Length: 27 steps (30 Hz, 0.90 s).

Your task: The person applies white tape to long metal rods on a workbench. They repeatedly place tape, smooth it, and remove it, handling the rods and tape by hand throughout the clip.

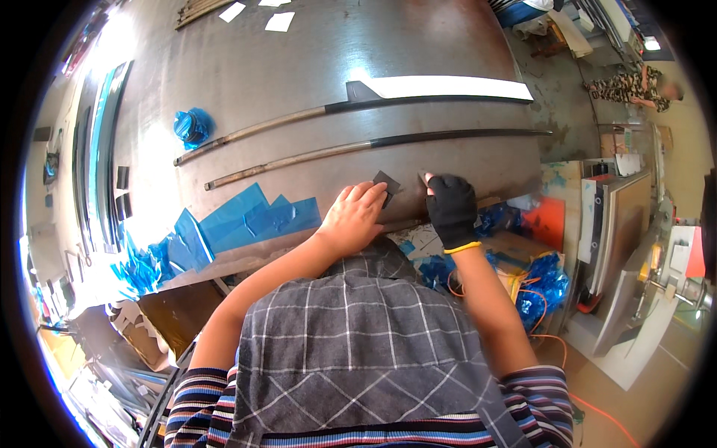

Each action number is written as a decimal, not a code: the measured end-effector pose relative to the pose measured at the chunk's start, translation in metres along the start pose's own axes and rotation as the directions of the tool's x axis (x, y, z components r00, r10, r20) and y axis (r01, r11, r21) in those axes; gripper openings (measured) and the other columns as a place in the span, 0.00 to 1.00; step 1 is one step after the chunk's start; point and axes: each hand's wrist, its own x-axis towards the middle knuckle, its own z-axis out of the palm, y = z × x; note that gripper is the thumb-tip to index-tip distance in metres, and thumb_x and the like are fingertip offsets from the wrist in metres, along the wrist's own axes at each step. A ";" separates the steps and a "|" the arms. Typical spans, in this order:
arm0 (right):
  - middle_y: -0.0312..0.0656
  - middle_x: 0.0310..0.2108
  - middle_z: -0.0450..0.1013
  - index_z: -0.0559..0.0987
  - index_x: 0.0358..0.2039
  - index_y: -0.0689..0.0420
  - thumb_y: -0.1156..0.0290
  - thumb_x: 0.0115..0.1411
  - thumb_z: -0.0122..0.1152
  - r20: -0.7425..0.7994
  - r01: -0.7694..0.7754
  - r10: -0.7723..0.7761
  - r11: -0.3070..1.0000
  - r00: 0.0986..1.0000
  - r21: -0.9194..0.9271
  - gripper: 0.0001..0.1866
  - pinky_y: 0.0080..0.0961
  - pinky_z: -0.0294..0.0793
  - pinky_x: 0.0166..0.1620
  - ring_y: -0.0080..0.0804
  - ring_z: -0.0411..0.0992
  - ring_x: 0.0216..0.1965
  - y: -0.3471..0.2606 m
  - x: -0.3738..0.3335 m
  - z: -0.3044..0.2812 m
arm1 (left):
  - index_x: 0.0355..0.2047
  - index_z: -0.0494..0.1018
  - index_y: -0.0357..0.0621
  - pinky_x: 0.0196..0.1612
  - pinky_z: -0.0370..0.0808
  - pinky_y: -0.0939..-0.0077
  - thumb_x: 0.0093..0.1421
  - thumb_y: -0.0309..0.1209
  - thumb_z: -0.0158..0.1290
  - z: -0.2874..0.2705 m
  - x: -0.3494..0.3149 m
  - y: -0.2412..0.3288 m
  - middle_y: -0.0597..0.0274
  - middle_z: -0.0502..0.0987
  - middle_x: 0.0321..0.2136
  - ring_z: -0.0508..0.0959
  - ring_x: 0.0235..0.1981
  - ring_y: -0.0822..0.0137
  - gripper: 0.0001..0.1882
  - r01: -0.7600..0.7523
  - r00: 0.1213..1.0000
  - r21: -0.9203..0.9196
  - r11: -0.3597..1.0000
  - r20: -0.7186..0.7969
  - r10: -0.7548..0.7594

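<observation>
My left hand [353,214] is bare and lies low on the near part of the metal-topped table [299,67]. Its fingertips press on a small dark square piece [387,185], covering one side of it. To the right, my right hand [451,203] wears a black fingerless glove with a yellow cuff. Its fingers are curled closed, with a thin greyish sliver blurred beside the thumb; its kind cannot be made out. Beyond both hands lie two long narrow strips, the nearer strip [299,158] and the farther strip [276,123], each part brown and part black.
Blue film [246,220] lies along the near left edge, with a blue-wrapped roll [192,128] farther back. A white-and-black panel [448,87] rests behind the strips. Crumpled blue film [541,287] and an orange cord [597,409] are at right. Another person [635,87] is at far right.
</observation>
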 end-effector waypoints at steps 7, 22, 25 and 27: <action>0.45 0.47 0.74 0.79 0.36 0.53 0.68 0.53 0.64 -0.313 0.348 -0.296 0.929 0.902 0.123 0.10 0.45 0.69 0.56 0.50 0.69 0.53 -0.039 0.027 0.000 | 0.54 0.72 0.36 0.59 0.70 0.59 0.55 0.30 0.62 -0.019 -0.006 -0.007 0.51 0.70 0.56 0.71 0.57 0.49 0.25 -0.118 0.982 -0.343 0.932 -0.181 0.058; 0.41 0.35 0.78 0.80 0.40 0.64 0.64 0.64 0.62 0.651 -0.625 -0.020 -0.299 0.759 0.721 0.14 0.24 0.77 0.43 0.26 0.76 0.34 -0.067 0.051 -0.009 | 0.53 0.76 0.46 0.48 0.75 0.69 0.52 0.29 0.64 -0.087 -0.049 -0.027 0.53 0.75 0.51 0.76 0.43 0.61 0.26 0.355 0.786 -0.494 0.793 -0.302 -0.540; 0.40 0.34 0.78 0.81 0.39 0.64 0.65 0.63 0.63 0.670 -0.662 -0.046 -0.216 0.741 0.717 0.13 0.23 0.76 0.42 0.25 0.76 0.35 -0.076 0.062 -0.014 | 0.50 0.76 0.39 0.46 0.73 0.75 0.58 0.33 0.64 -0.094 -0.006 -0.033 0.61 0.81 0.38 0.77 0.38 0.73 0.21 0.319 0.764 -0.898 0.304 0.054 -0.643; 0.39 0.33 0.78 0.81 0.37 0.63 0.65 0.62 0.64 0.667 -0.663 -0.042 -0.166 0.744 0.730 0.13 0.23 0.76 0.42 0.25 0.76 0.34 -0.078 0.068 -0.011 | 0.48 0.75 0.37 0.45 0.73 0.75 0.60 0.32 0.62 -0.098 0.017 -0.044 0.60 0.79 0.41 0.77 0.41 0.73 0.18 0.336 0.817 -0.919 0.208 0.175 -0.549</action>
